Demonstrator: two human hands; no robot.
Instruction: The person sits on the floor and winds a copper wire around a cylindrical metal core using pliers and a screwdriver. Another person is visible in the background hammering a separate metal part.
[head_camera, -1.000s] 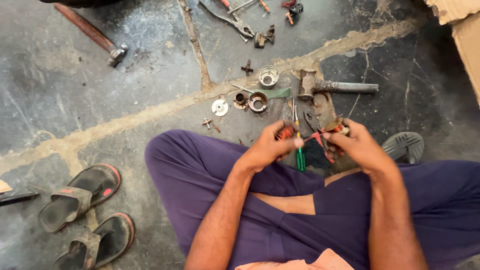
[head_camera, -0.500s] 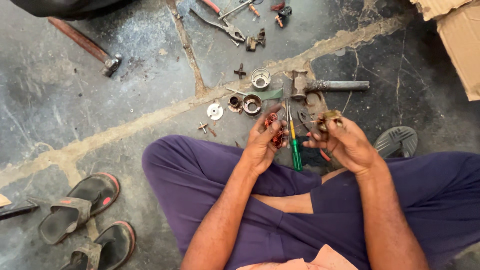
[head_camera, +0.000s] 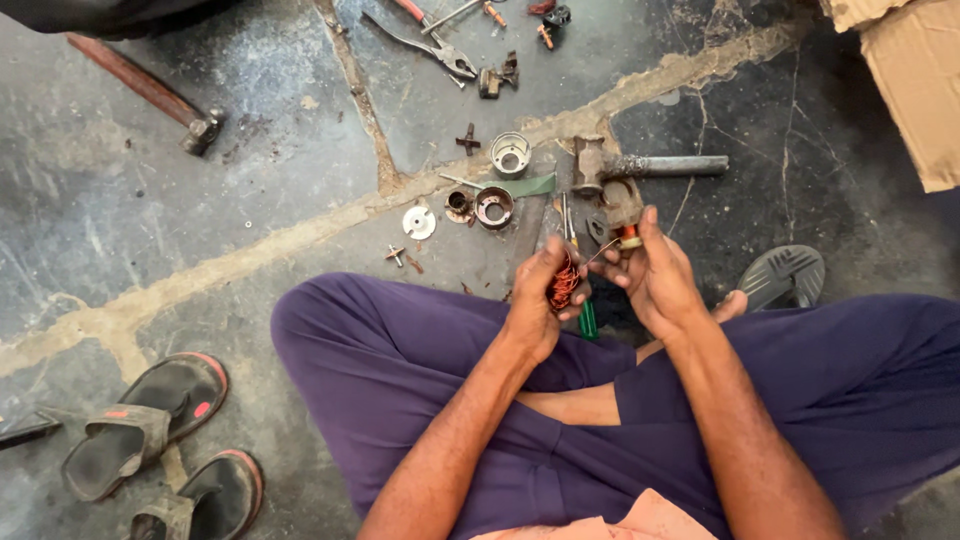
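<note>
Two hands: left (head_camera: 535, 295) clamped on tangled copper wire (head_camera: 563, 285), right (head_camera: 655, 280) gripping a small wound coil (head_camera: 627, 236).

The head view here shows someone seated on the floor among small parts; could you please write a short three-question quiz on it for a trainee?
1. True or false: the left hand holds a tangle of copper wire.
2. What lies nearest the metal ring on the floor? A) the hammer B) the flat disc C) the sandals
3. What colour is the handle of the screwdriver below the hands?

Key: 1 true. 2 B. 3 green. The right hand grips a small orange-banded part.
</note>
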